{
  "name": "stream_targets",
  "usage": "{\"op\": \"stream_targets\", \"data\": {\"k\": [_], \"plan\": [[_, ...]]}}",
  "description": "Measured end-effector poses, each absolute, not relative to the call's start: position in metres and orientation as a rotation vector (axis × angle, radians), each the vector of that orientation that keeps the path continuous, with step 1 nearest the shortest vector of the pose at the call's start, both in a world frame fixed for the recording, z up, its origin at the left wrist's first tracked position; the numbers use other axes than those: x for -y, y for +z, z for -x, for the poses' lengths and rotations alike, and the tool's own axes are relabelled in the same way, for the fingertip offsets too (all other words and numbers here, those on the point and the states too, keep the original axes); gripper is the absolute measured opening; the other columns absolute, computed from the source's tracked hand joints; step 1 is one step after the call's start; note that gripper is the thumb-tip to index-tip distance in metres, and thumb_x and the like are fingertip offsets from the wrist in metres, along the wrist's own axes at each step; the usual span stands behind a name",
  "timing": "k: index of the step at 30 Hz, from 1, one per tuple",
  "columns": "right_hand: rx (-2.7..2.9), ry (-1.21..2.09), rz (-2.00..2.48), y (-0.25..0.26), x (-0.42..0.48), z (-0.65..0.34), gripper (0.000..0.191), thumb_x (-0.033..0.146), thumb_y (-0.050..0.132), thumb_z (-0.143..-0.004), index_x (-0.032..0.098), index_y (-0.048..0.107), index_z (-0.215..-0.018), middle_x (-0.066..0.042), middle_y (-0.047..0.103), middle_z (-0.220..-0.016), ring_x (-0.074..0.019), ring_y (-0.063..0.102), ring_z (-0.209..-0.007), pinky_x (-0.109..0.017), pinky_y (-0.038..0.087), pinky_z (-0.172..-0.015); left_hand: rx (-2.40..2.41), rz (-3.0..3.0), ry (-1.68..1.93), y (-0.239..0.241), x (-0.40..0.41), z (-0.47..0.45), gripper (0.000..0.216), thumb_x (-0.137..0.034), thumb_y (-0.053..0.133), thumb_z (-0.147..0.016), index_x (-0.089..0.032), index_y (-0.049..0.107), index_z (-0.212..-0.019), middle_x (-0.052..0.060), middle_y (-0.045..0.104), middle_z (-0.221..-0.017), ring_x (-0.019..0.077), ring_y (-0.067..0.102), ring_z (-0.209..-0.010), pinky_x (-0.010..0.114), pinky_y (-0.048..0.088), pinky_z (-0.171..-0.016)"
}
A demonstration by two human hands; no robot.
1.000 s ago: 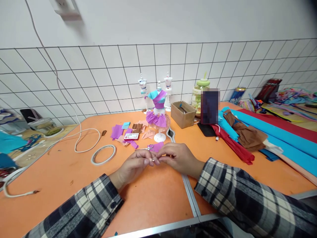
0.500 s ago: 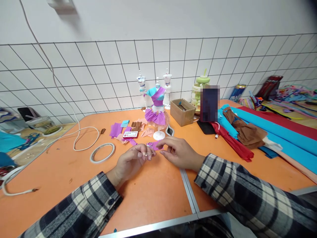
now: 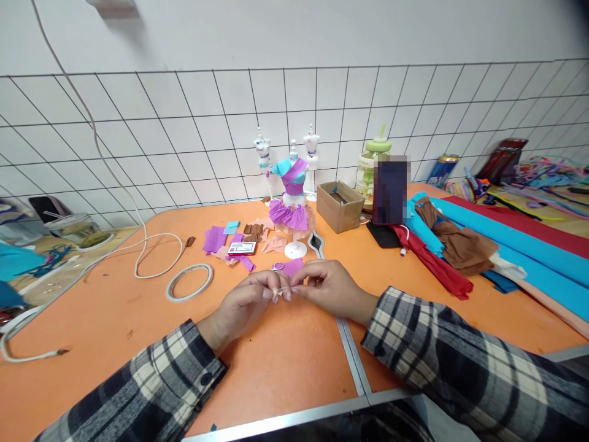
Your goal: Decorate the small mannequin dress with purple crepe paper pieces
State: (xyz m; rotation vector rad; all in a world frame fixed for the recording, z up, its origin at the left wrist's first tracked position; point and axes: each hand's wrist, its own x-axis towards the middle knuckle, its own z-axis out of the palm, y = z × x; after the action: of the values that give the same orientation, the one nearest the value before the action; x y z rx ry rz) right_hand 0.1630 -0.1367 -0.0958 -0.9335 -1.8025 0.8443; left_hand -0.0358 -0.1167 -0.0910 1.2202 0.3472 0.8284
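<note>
A small pale strip (image 3: 283, 291) shows at the fingertips of my left hand (image 3: 248, 304), which is closed on it in a pinch. My right hand (image 3: 334, 288) meets it from the right, thumb and forefinger pressed together at the strip's end; what lies between those fingers is too small to make out. Just behind the hands are scissors (image 3: 278, 267) and a piece of purple paper (image 3: 293, 266). Farther back stands a mini dress form (image 3: 293, 188) in a blue and purple top and a ruffled purple skirt (image 3: 289, 215).
A tape roll (image 3: 189, 282) lies left of my hands. A small red and white box (image 3: 242, 248) sits among paper scraps (image 3: 214, 239). Behind are a cardboard box (image 3: 339, 209) and a green-lidded bottle (image 3: 375, 166). Rolled coloured paper (image 3: 497, 239) covers the right side.
My right hand's thumb and forefinger have closed together and come up against my left fingertips. The left hand has shifted slightly right with the pale strip.
</note>
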Motion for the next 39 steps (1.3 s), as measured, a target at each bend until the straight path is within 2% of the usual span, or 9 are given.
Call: {"op": "stream_targets", "data": {"k": [8,11,15,19,26,29,31,35,39], "plan": [[1.747,0.987,0.861,-0.091,0.144,-0.161,0.005,0.017,0.059,-0.074,0.02,0.056,-0.072,0.005,0.05,-0.063,-0.0071,0.038,-0.048,-0.02,0.028,-0.045,-0.485,-1.349,0.868,-0.098,0.116,0.037,0.008,-0.024,0.063,-0.072,-0.018,0.063,-0.067,0.002,0.057,-0.065,0.0174,0.051,-0.068,0.031,0.039,-0.07],[1.713,1.092,0.852,-0.091,0.138,-0.167,0.006,0.021,0.054,-0.076,0.021,0.05,-0.071,0.006,0.045,-0.059,-0.0086,0.039,-0.051,-0.02,0.031,-0.046,-0.7,-1.942,0.928,-0.093,0.117,0.038,0.01,-0.021,0.059,-0.081,-0.019,0.062,-0.072,0.001,0.057,-0.067,0.0164,0.049,-0.066,0.03,0.036,-0.065],[1.611,1.512,0.891,-0.089,0.133,-0.171,0.017,0.029,0.044,-0.08,0.022,0.041,-0.064,0.007,0.043,-0.047,-0.0094,0.038,-0.042,-0.02,0.036,-0.04,-0.688,-2.952,1.018,-0.074,0.121,0.043,0.01,-0.015,0.061,-0.083,-0.021,0.069,-0.083,0.002,0.062,-0.069,0.0197,0.051,-0.071,0.033,0.038,-0.07],[1.493,1.595,1.023,-0.087,0.133,-0.167,0.022,0.029,0.044,-0.078,0.023,0.037,-0.058,0.008,0.037,-0.043,-0.0085,0.034,-0.038,-0.02,0.044,-0.038,-0.702,-3.404,1.09,-0.063,0.124,0.047,0.008,-0.016,0.065,-0.084,-0.02,0.07,-0.088,0.001,0.064,-0.068,0.0216,0.051,-0.073,0.036,0.041,-0.073],[1.339,1.505,1.045,-0.084,0.129,-0.172,0.025,0.033,0.049,-0.075,0.023,0.037,-0.056,0.008,0.035,-0.042,-0.0068,0.03,-0.038,-0.021,0.049,-0.042,-0.899,-3.146,1.039,-0.072,0.124,0.047,0.015,-0.023,0.064,-0.088,-0.018,0.072,-0.1,0.004,0.067,-0.077,0.0209,0.054,-0.073,0.036,0.042,-0.068],[1.326,1.434,1.072,-0.084,0.124,-0.181,0.022,0.032,0.05,-0.073,0.022,0.04,-0.057,0.008,0.037,-0.044,-0.0066,0.032,-0.039,-0.019,0.046,-0.04,-1.135,-2.846,1.069,-0.072,0.119,0.048,0.017,-0.032,0.063,-0.09,-0.017,0.07,-0.084,0.005,0.066,-0.075,0.0203,0.056,-0.073,0.035,0.042,-0.068],[1.406,1.458,1.093,-0.084,0.122,-0.184,0.021,0.031,0.051,-0.073,0.022,0.041,-0.057,0.008,0.041,-0.045,-0.0066,0.035,-0.039,-0.018,0.042,-0.038,-1.196,-2.626,1.072,-0.073,0.117,0.047,0.023,-0.036,0.061,-0.092,-0.018,0.07,-0.082,0.005,0.067,-0.078,0.0205,0.059,-0.078,0.035,0.044,-0.072],[1.568,1.564,1.139,-0.089,0.124,-0.18,0.023,0.031,0.051,-0.077,0.021,0.043,-0.057,0.007,0.045,-0.047,-0.007,0.041,-0.038,-0.018,0.038,-0.037,-1.034,-2.326,0.907,-0.079,0.115,0.04,0.025,-0.036,0.055,-0.094,-0.02,0.073,-0.098,0.006,0.069,-0.095,0.0209,0.062,-0.092,0.038,0.046,-0.086],[1.648,1.506,1.132,-0.094,0.124,-0.176,0.026,0.032,0.049,-0.084,0.02,0.046,-0.061,0.006,0.05,-0.05,-0.0072,0.045,-0.038,-0.018,0.036,-0.039,-0.967,-2.189,0.799,-0.087,0.117,0.034,0.019,-0.034,0.062,-0.088,-0.019,0.07,-0.079,0.005,0.066,-0.089,0.02,0.062,-0.088,0.038,0.046,-0.088]]}}
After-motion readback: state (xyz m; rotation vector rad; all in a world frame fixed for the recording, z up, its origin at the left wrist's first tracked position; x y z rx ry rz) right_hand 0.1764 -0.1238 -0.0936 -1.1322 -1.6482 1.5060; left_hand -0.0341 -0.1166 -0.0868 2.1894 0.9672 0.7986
